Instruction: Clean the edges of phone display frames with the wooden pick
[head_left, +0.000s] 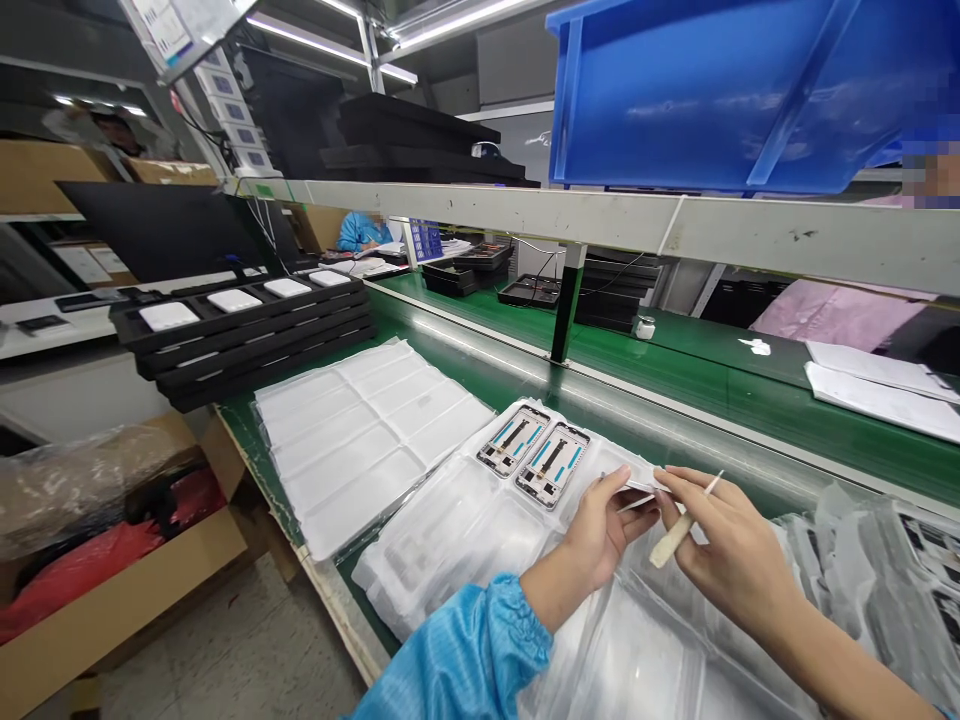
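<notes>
Two phone frames with blue and black inner parts, the left frame [514,440] and the right frame [553,465], lie side by side in a clear plastic tray [442,540]. My left hand [600,530] is just right of them and pinches a thin white strip [637,497]. My right hand [735,550] grips a pale stick tool [673,533] with a fine white tip, which points up and away from the strip. The hands are close together but not touching. A blue sleeve [457,660] covers my left forearm.
A stack of white formed trays [367,440] lies left of the hands on the green bench [570,400]. Black trays [240,340] hold white pieces beyond it. A blue bin [712,90] hangs overhead, a cardboard box [112,590] stands low left, and a co-worker's blue sleeve [364,232] shows far back.
</notes>
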